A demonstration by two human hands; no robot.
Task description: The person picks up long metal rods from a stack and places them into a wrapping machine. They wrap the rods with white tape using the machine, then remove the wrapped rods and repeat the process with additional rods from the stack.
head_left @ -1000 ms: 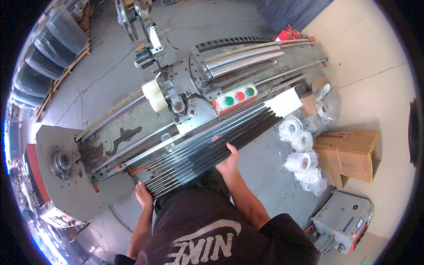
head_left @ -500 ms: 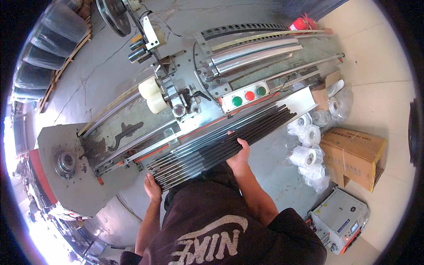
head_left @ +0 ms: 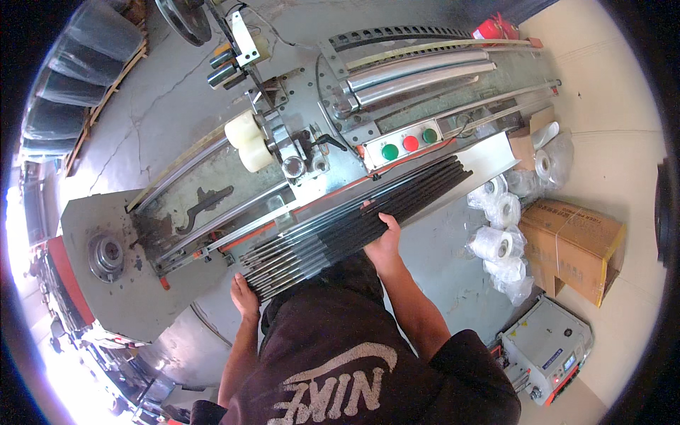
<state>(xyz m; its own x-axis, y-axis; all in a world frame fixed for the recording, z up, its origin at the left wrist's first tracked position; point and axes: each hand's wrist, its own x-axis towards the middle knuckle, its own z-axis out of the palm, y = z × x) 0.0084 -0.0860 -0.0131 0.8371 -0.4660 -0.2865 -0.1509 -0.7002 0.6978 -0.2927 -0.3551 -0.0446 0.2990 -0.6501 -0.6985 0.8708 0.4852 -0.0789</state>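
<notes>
A bundle of long thin rods (head_left: 354, 230), black on the right and silvery at the left ends, lies slanted in front of my body, along the near side of the machine. My right hand (head_left: 382, 241) grips the bundle from the near side at its middle, thumb over the top and a fingertip showing at the far side. At the silvery ends, my left hand (head_left: 245, 297) is closed against the rod tips. Its fingers are partly hidden under the bundle. A white angled tray (head_left: 489, 161) extends behind the black ends.
The long machine (head_left: 304, 170) stands ahead, with white rollers (head_left: 248, 142) and a button panel (head_left: 404, 146). Rolls of clear film (head_left: 492, 243), a cardboard box (head_left: 574, 241) and a grey control unit (head_left: 549, 347) are at right. A fire extinguisher (head_left: 496, 28) stands at the far right.
The machine sits slightly further right in the picture as the view shifts. At their black ends the rods sit a little higher; both hands keep their hold.
</notes>
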